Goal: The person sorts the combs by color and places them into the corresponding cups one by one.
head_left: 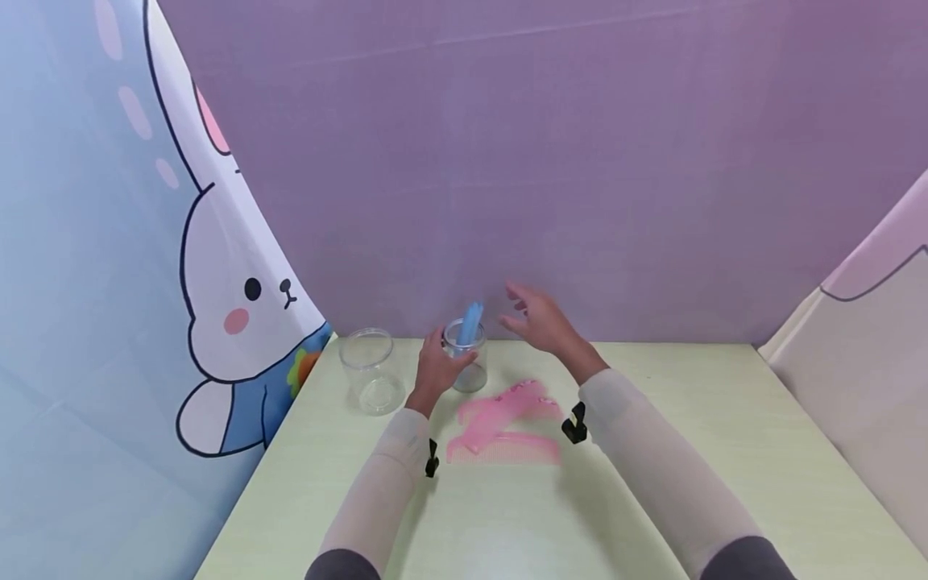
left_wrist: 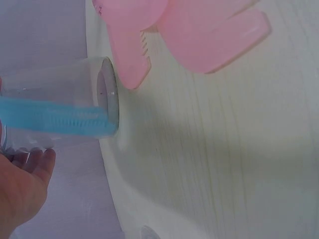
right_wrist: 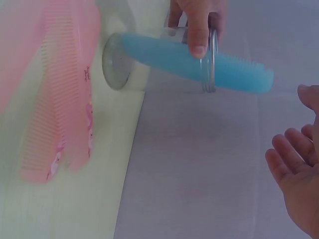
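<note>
the table point(head_left: 725, 451) has a pale yellow-green top with a faint wood grain. its far edge meets the back wall point(head_left: 551, 145), a plain mauve sheet with faint creases running across it. on the left, a light blue curtain point(head_left: 65, 322) hangs at a slant down to the table's left edge; it carries a cartoon rabbit point(head_left: 232, 306), white with a black outline, pink cheek and blue clothing. on the right, a cream panel point(head_left: 863, 379) with a dark curved outline closes off that side, its upper part pale pink. lighting is soft and even, with weak shadows on the tabletop.
</note>
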### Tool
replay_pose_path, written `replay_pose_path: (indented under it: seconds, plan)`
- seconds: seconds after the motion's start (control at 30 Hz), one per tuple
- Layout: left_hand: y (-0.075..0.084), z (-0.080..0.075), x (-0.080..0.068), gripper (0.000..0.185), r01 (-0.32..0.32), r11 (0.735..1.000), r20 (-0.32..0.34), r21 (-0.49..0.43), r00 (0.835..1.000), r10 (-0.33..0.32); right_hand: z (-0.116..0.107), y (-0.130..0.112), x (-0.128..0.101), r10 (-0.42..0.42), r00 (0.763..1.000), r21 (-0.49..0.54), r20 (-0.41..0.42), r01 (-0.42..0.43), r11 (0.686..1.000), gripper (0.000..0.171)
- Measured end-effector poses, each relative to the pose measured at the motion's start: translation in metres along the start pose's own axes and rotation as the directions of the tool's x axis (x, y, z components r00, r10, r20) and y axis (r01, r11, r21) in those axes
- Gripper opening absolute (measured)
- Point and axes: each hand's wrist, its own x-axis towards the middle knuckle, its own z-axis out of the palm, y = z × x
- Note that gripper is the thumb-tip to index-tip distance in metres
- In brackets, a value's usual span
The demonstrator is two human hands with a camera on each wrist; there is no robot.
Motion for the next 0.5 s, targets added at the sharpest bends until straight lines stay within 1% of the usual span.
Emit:
replay_pose_path:
  seconds: [0.23,0.43,0.5]
  plan:
    - [0.004,-0.002,0.0,0.085,0.011,1.0,0.006,-0.004,1.0,-0.011,-0.002,0.008,-0.009,0.028,1.0,-0.002,0.009,-0.028,1.0,0.062]
    - [0.011,-0.006,0.0,0.088,0.017,0.999,0.055,-0.035,0.998,-0.015,-0.006,0.015,-0.014,0.014,1.0,-0.037,0.005,-0.013,0.999,0.059]
    - [0.012,-0.008,0.001,0.091,0.02,1.0,0.065,-0.02,0.998,-0.019,-0.008,0.015,-0.016,0.005,1.0,-0.054,0.004,-0.004,0.999,0.058]
